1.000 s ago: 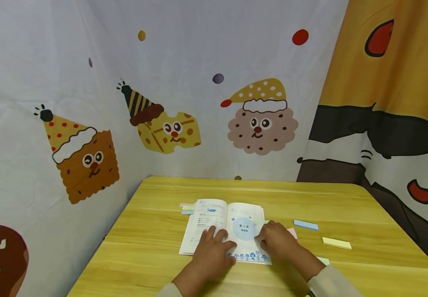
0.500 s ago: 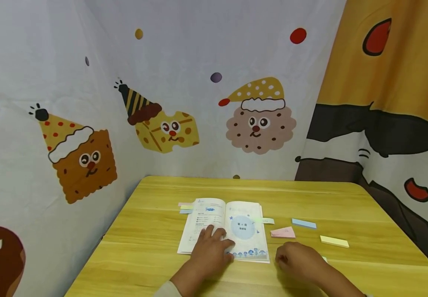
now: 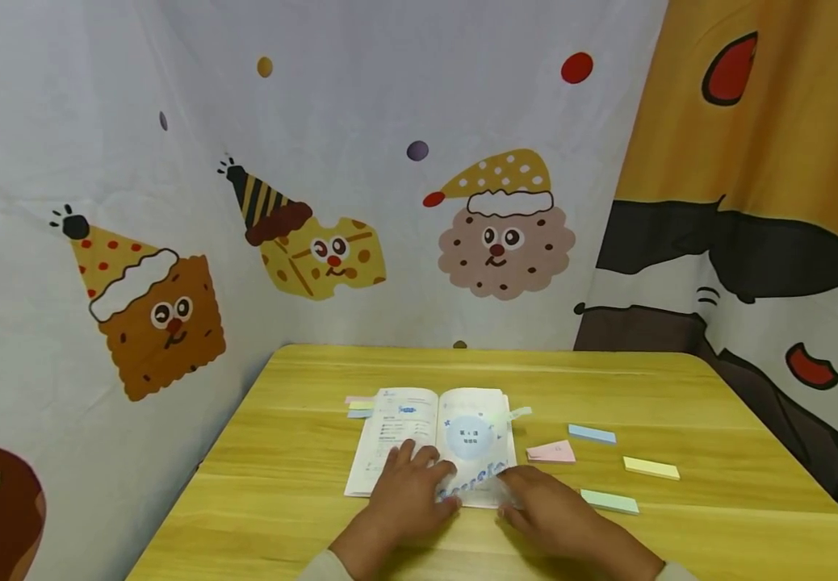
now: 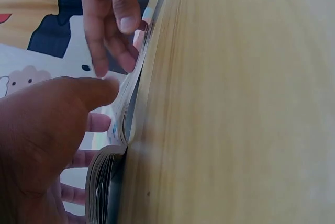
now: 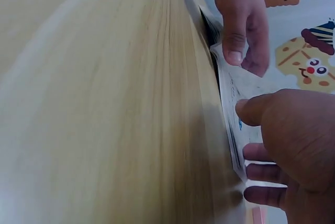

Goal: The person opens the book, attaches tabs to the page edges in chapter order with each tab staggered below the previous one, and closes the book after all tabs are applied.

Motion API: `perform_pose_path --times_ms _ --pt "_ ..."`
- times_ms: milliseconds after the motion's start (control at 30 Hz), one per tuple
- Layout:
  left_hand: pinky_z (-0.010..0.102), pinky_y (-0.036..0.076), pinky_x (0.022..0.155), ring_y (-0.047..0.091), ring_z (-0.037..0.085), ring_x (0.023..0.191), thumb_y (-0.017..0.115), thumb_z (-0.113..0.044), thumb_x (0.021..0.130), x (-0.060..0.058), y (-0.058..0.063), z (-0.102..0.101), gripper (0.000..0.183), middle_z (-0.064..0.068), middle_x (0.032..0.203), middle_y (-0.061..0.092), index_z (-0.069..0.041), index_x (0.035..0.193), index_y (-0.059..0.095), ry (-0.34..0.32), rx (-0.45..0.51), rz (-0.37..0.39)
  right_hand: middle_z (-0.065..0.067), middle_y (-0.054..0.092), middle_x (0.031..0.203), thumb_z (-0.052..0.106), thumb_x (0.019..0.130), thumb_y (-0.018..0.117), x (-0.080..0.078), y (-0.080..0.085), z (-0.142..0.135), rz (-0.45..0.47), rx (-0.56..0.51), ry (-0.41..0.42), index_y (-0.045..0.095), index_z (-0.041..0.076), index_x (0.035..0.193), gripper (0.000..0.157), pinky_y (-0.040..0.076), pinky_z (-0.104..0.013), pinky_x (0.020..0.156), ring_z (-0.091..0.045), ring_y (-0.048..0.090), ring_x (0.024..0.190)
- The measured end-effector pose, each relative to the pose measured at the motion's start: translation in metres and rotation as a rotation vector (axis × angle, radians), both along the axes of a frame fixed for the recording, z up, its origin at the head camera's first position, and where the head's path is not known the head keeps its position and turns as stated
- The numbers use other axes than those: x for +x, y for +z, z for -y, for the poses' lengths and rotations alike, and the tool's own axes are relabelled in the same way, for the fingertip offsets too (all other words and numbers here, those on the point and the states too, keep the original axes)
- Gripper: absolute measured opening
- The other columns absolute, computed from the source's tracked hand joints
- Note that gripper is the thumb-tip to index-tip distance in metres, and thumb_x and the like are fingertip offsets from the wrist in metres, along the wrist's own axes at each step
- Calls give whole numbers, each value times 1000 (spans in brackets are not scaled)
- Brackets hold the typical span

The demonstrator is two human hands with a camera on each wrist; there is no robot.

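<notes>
An open book [image 3: 397,460] lies on the wooden table. My left hand [image 3: 412,492] rests on its left page and near the fold, fingers spread. At the lower right corner of the right page [image 3: 471,403] is my right hand [image 3: 553,512], its fingers touching the page edge. That page bends upward, so its printed row of blue figures slants. In the right wrist view the thumb [image 5: 251,110] stands apart from the other fingers, which look fairly straight. A pale green sticky tab [image 3: 521,413] juts from the right page's edge.
Pink [image 3: 551,452], blue [image 3: 592,434], yellow [image 3: 651,468] and green [image 3: 609,501] sticky-note pads lie right of the book. Several coloured tabs [image 3: 359,407] stick out at its left edge. A cartoon-printed curtain [image 3: 419,73] hangs behind the table [image 3: 608,379].
My right hand withdrew from the page's right edge, uncovering the green tab, then came back to the lower corner. The page bends up there now. My left hand has stayed on the book.
</notes>
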State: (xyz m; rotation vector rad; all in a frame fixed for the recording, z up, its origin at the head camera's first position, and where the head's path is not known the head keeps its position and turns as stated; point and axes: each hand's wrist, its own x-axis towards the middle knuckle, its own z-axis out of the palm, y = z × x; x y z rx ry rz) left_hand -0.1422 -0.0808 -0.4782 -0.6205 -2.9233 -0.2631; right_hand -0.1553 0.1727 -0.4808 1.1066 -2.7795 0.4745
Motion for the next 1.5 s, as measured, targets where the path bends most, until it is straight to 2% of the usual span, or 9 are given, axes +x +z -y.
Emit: perform_pose_path --times_ms 300,567,667,767,833,967,1033,1233,1500 --pt "43 36 97 48 25 110 57 -47 86 -5 0 4 53 1 110 59 -14 126 48 64 38 -104 -3 60 118 33 87 65 -7 5 10 -16 73 -6 51 9 133 54 40 -43 96 -22 55 109" --pt "35 51 59 56 28 98 65 -27 81 -7 10 8 88 19 119 51 -10 150 12 295 266 -316 -1 62 110 25 83 70 -12 6 7 -85 82 85 65 10 114 35 43 -41 92 -19 57 103" --pt "39 49 79 41 35 120 70 -18 77 -10 10 12 84 20 134 38 -19 148 27 342 181 -377 1 62 106 22 82 71 -14 4 6 -87 51 101 68 13 106 26 44 -41 91 -17 57 100" --pt "56 25 103 16 43 135 74 -12 74 -12 9 14 67 17 147 24 -32 134 52 298 22 -356 3 63 104 20 81 73 -17 3 5 -78 25 108 70 13 105 25 42 -43 94 -16 58 99" --pt "61 13 105 13 42 137 73 -9 74 -11 7 14 54 10 148 28 -35 121 63 188 -55 -324 3 62 104 20 81 73 -19 2 5 -64 21 110 70 13 106 26 42 -43 94 -16 58 100" --pt "55 24 105 35 34 129 66 -7 78 -7 3 12 39 -3 126 54 -32 108 68 -54 -98 -243 4 62 104 21 80 74 -21 1 5 -48 22 120 71 14 106 27 44 -41 91 -15 58 99" --pt "51 31 101 42 30 123 63 -6 79 -6 1 10 39 -7 115 59 -30 108 68 -103 -67 -178 4 63 103 20 81 74 -21 2 4 -64 25 133 72 16 102 21 45 -43 90 -15 58 98" --pt "52 32 99 39 29 122 62 -38 86 -5 -2 5 27 -9 115 57 -31 112 66 -37 -10 -44 5 67 97 9 79 69 -19 5 5 -172 70 159 70 19 82 10 50 -37 81 -13 62 92" --pt "53 33 95 39 29 118 66 -55 78 -8 -6 1 39 -7 112 56 -32 110 66 -20 -34 -50 15 56 82 6 71 70 -19 11 8 -343 -12 81 60 24 71 20 46 -21 63 -4 52 79"
